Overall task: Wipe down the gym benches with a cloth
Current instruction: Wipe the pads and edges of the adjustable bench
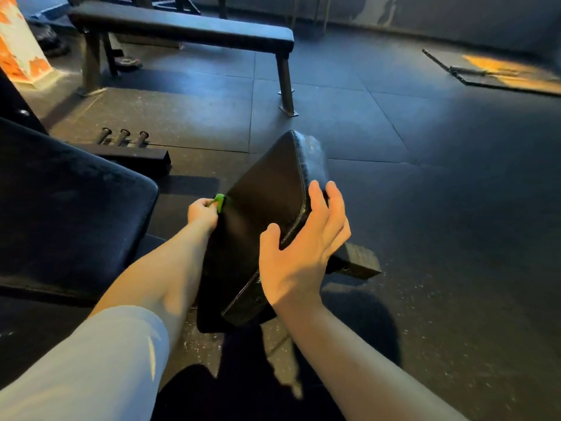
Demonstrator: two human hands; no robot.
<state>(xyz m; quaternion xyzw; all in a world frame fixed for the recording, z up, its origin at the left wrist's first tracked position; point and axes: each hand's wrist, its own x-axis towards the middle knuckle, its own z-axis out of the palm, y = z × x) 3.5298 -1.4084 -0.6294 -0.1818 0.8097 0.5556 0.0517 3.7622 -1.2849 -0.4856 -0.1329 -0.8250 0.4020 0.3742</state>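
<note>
A black padded bench pad (267, 196) slopes up and away in the middle of the view. My left hand (202, 212) grips a small green cloth (219, 201) against the pad's left edge; most of the cloth is hidden in my fist. My right hand (303, 244) is spread with relaxed fingers at the pad's right edge, thumb over the top face and fingers reaching past the side seam. A second dark bench seat (69, 192) lies at the left. A long flat bench (182, 24) stands at the back.
The floor is dark rubber tiling (440, 208). Three short pegs on a steel base (124, 138) sit left of the pad. A metal foot (361, 262) sticks out under my right hand. A flat frame with a bar (491, 72) lies at the far right.
</note>
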